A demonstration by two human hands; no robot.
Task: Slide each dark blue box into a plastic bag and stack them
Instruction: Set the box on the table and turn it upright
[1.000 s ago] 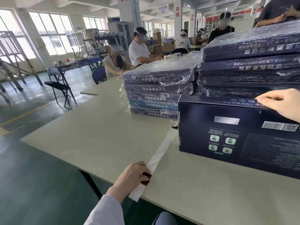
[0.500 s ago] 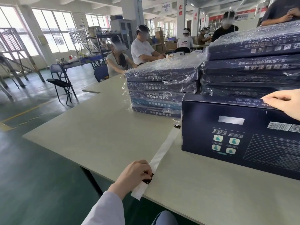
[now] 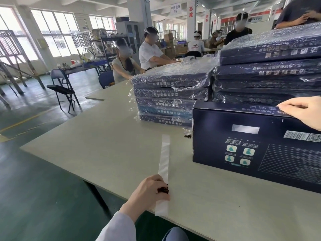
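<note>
A dark blue box [image 3: 251,145] stands on its long edge on the table [image 3: 104,150], its printed back toward me. My right hand [image 3: 302,110] holds its top edge at the right, fingers curled over it. At the near table edge my left hand [image 3: 151,190] pinches a long white strip [image 3: 164,164] by a small dark tab. The strip lies flat on the table, running away from me. Two stacks of bagged dark blue boxes, a lower one [image 3: 170,96] and a taller one [image 3: 267,66], stand behind the upright box.
A small dark scrap [image 3: 188,136] lies by the lower stack. Several people sit or stand at tables beyond. A folding chair [image 3: 62,89] stands on the green floor to the left. The table's near edge runs diagonally past my left hand.
The far end of the strip has swung left and toward me, away from the dark scrap by the stack. The right hand stays on the box's top edge.
</note>
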